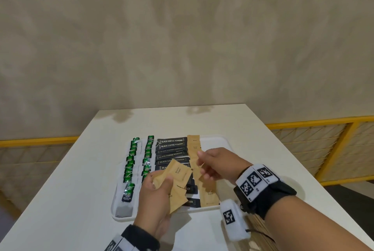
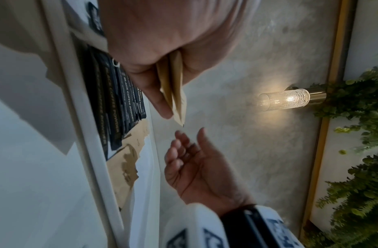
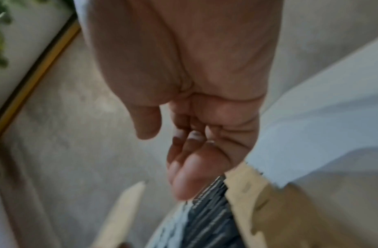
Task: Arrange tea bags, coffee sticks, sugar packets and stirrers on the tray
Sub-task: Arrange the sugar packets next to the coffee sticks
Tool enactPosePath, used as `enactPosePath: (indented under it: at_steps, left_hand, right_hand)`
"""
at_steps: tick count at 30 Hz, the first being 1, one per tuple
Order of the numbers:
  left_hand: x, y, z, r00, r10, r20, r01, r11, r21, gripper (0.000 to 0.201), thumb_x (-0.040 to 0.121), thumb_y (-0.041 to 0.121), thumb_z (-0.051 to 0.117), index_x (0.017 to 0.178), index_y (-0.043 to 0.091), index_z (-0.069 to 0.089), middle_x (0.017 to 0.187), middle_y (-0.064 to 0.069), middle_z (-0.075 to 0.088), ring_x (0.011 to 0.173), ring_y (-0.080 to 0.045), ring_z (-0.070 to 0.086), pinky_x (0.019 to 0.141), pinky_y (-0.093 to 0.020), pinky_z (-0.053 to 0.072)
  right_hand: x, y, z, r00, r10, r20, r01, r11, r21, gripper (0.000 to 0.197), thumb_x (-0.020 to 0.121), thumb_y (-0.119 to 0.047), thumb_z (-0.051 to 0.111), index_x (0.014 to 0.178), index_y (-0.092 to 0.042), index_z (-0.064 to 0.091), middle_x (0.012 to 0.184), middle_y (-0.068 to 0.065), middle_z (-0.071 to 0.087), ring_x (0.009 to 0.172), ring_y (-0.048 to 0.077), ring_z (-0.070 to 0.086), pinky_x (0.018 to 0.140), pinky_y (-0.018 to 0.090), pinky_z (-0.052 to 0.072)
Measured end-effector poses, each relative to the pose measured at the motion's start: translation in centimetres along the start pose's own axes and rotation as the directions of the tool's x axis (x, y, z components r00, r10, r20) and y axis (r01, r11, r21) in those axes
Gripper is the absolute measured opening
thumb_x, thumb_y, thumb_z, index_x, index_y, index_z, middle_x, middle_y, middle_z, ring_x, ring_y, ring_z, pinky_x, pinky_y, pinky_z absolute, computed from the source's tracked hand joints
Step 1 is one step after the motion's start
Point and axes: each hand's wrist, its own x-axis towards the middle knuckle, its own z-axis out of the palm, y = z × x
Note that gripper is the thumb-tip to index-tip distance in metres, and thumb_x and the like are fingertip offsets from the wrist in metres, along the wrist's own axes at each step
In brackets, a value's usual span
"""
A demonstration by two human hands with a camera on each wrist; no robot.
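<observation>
Surface: you work at a smooth white table (image 1: 238, 129), with a white tray (image 1: 214, 139) lying flat near its front edge.
Room: a mottled beige wall (image 1: 182, 38) stands behind, with yellow-framed lattice panels (image 1: 315, 145) low on both sides; your left wrist view shows a lit glass wall lamp (image 2: 290, 99) and green foliage (image 2: 358, 104).
Left hand: your left hand (image 1: 156, 200) grips a fanned bunch of sugar packets (image 1: 176, 177) between thumb and curled fingers, held over the tray's near edge.
Right hand: your right hand (image 1: 216, 164) hovers above the tray with loosely bent fingers (image 2: 179, 147) holding nothing, its fingertips just beside the tip of the bunch.
Tray contents: two columns of green tea bags (image 1: 129, 167) at left, then stacked black coffee sticks (image 1: 172, 150), then a column of brown sugar sachets (image 1: 194, 145).
Materials: the packets are flat kraft-brown paper rectangles with small print; the coffee sticks are narrow, matte black, white-lettered.
</observation>
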Motion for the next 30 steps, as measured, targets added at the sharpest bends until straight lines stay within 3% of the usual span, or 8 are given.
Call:
enactPosePath:
  at_steps: [3, 5, 8, 12, 15, 18, 22, 30]
  left_hand:
    - [0.8, 0.2, 1.5, 0.999, 0.039, 0.012, -0.039, 0.999, -0.009, 0.016, 0.091, 0.003, 0.058, 0.101, 0.015, 0.056, 0.096, -0.019, 0.07, 0.075, -0.031, 0.066, 0.048, -0.031, 0.049]
    - [1.1, 0.4, 2.5, 0.997, 0.065, 0.045, -0.065, 0.998, -0.016, 0.02, 0.088, -0.001, 0.062, 0.101, 0.013, 0.057, 0.092, -0.016, 0.072, 0.073, -0.028, 0.069, 0.055, -0.035, 0.055]
    - [1.4, 0.7, 3.5, 0.994, 0.081, 0.078, -0.08, 0.997, -0.022, 0.023, 0.084, -0.003, 0.066, 0.101, 0.01, 0.058, 0.088, -0.015, 0.074, 0.071, -0.029, 0.071, 0.064, -0.042, 0.059]
    - [2.3, 0.4, 3.8, 0.995, 0.061, 0.081, -0.057, 0.997, -0.046, 0.023, 0.086, 0.0, 0.064, 0.105, 0.01, 0.057, 0.09, -0.021, 0.072, 0.07, -0.033, 0.068, 0.06, -0.043, 0.058]
    - [3.1, 0.8, 3.6, 0.994, -0.06, 0.089, 0.071, 0.989, -0.133, 0.019, 0.093, 0.002, 0.055, 0.111, 0.008, 0.055, 0.096, -0.024, 0.07, 0.078, -0.037, 0.069, 0.065, -0.052, 0.058]
    - [3.0, 2.0, 2.9, 0.964, -0.215, 0.155, 0.248, 0.938, -0.241, 0.018, 0.098, 0.004, 0.045, 0.114, 0.007, 0.053, 0.107, -0.027, 0.064, 0.088, -0.041, 0.066, 0.052, -0.045, 0.058]
    - [2.6, 3.4, 2.2, 0.929, -0.269, 0.254, 0.349, 0.864, -0.362, 0.028, 0.093, -0.003, 0.047, 0.121, -0.002, 0.049, 0.111, -0.035, 0.057, 0.086, -0.046, 0.065, 0.056, -0.05, 0.059]
    - [3.2, 3.0, 1.1, 0.945, -0.207, 0.252, 0.279, 0.912, -0.299, 0.05, 0.085, -0.022, 0.04, 0.122, 0.011, 0.048, 0.115, -0.028, 0.057, 0.093, -0.047, 0.066, 0.066, -0.049, 0.06]
  right_hand:
    - [-0.2, -0.9, 0.2, 0.99, -0.008, 0.142, -0.014, 0.989, 0.149, 0.036, 0.09, -0.038, 0.064, 0.102, -0.004, 0.064, 0.086, 0.012, 0.068, 0.065, 0.017, 0.061, 0.059, 0.024, 0.05]
    - [0.5, -0.8, 0.0, 0.993, -0.033, 0.112, 0.02, 0.993, 0.113, 0.026, 0.084, -0.024, 0.074, 0.103, -0.008, 0.065, 0.085, 0.009, 0.072, 0.069, 0.019, 0.064, 0.06, 0.025, 0.051]
    - [1.5, -0.8, -1.0, 0.992, 0.011, 0.125, -0.027, 0.991, 0.127, 0.036, 0.08, -0.006, 0.076, 0.111, 0.001, 0.06, 0.09, 0.013, 0.074, 0.081, 0.026, 0.07, 0.069, 0.03, 0.055]
    - [2.3, -1.4, -2.3, 0.992, 0.055, 0.115, -0.075, 0.981, 0.178, 0.014, 0.084, 0.001, 0.07, 0.09, -0.006, 0.059, 0.079, 0.012, 0.068, 0.067, 0.023, 0.062, 0.054, 0.021, 0.051]
    - [3.7, -1.5, -3.7, 0.995, 0.096, 0.001, -0.095, 0.987, 0.13, 0.012, 0.086, -0.002, 0.068, 0.082, -0.01, 0.06, 0.073, 0.007, 0.065, 0.058, 0.015, 0.059, 0.054, 0.021, 0.051]
    - [5.0, -1.5, -4.9, 0.984, 0.17, -0.051, -0.158, 0.969, 0.189, 0.009, 0.091, 0.0, 0.061, 0.086, -0.007, 0.06, 0.083, 0.012, 0.067, 0.068, 0.022, 0.066, 0.056, 0.024, 0.053]
    - [6.7, -1.9, -6.2, 0.967, 0.231, -0.112, -0.21, 0.963, 0.17, 0.006, 0.094, -0.002, 0.058, 0.091, -0.007, 0.057, 0.084, 0.016, 0.067, 0.063, 0.021, 0.066, 0.051, 0.023, 0.052]
    - [10.4, -0.6, -7.2, 0.921, 0.303, -0.244, -0.31, 0.951, 0.012, 0.015, 0.089, 0.007, 0.058, 0.093, -0.006, 0.061, 0.101, 0.02, 0.069, 0.084, 0.029, 0.068, 0.09, 0.044, 0.055]
